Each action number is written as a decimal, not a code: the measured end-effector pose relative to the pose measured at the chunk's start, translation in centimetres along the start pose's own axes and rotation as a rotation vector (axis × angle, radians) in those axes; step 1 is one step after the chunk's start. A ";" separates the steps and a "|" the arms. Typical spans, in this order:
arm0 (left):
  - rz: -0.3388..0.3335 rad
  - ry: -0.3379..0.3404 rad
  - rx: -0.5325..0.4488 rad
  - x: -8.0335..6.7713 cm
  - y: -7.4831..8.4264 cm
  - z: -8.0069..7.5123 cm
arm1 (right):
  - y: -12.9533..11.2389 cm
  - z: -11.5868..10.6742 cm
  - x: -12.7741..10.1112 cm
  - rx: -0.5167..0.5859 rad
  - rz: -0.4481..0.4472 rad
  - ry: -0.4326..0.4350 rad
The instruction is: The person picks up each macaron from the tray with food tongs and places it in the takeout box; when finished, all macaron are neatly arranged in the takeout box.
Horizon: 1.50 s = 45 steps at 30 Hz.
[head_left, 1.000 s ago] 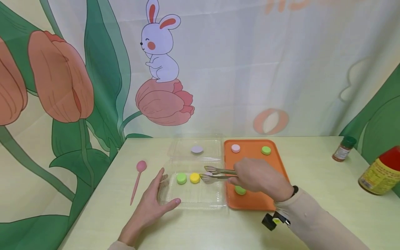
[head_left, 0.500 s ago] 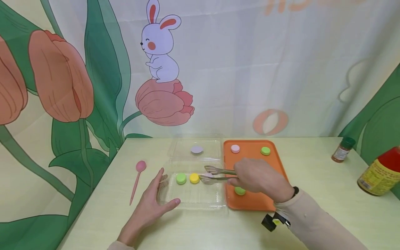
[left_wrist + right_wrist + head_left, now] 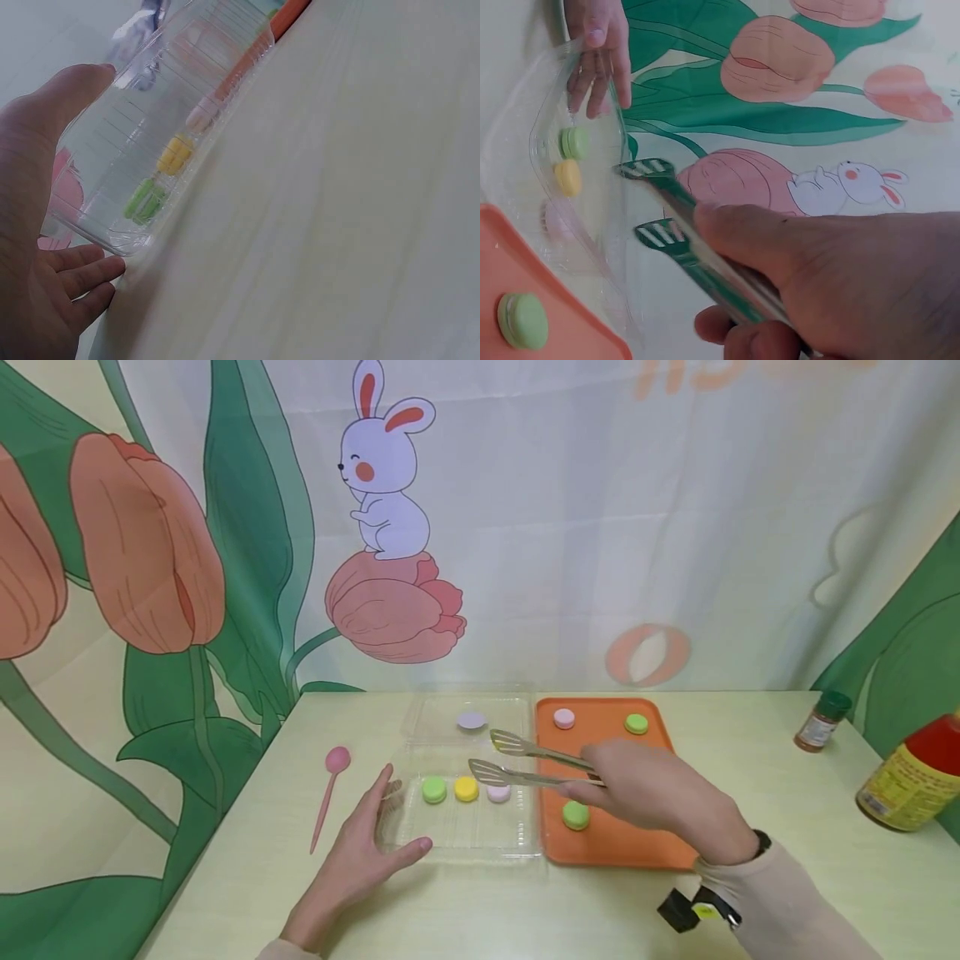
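A clear plastic clamshell box (image 3: pixel 465 839) lies open on the table, holding a green (image 3: pixel 434 790), a yellow (image 3: pixel 466 788) and a pink macaron (image 3: pixel 498 792) in a row. A pale macaron (image 3: pixel 472 720) sits on its lid. My left hand (image 3: pixel 360 852) rests flat against the box's left corner (image 3: pixel 112 240). My right hand (image 3: pixel 652 793) grips metal tongs (image 3: pixel 525 760), whose spread, empty tips hover above the box (image 3: pixel 649 202). The orange tray (image 3: pixel 600 847) carries a green macaron (image 3: pixel 575 815) near my right hand, plus a pink (image 3: pixel 564 718) and a green one (image 3: pixel 636 723) at the back.
A pink spoon (image 3: pixel 330 789) lies left of the box. A small spice jar (image 3: pixel 821 720) and a large red-capped bottle (image 3: pixel 911 777) stand at the table's right edge. A printed curtain hangs behind the table.
The tongs let go of the pink macaron, which now lies beside the yellow one. My right hand lifted and drew back to the right with the tongs spread. The left hand stayed still.
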<state>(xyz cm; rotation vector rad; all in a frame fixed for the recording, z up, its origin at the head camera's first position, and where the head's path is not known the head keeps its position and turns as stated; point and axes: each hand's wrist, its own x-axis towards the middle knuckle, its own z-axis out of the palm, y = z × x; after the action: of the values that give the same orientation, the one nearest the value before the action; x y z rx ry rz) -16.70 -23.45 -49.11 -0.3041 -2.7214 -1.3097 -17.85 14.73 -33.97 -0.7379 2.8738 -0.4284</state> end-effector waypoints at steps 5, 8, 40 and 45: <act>0.011 0.008 0.007 0.0 0.0 0.0 | 1.4 -0.2 -1.4 -0.001 0.016 0.110; 0.017 0.009 0.013 0.0 -0.1 0.0 | 2.4 0.1 -2.1 0.010 0.031 0.171; 0.012 0.017 0.022 -0.1 -0.1 0.2 | 10.7 7.4 -9.7 0.209 0.124 0.154; 0.013 0.012 0.028 0.0 0.0 0.2 | 10.9 8.1 -9.7 0.216 0.152 0.094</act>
<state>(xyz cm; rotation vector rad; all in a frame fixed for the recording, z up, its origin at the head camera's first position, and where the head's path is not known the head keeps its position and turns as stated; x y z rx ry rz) -16.73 -23.32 -49.26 -0.3098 -2.7202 -1.2652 -12.64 26.73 -44.38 -0.4721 2.8801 -0.7553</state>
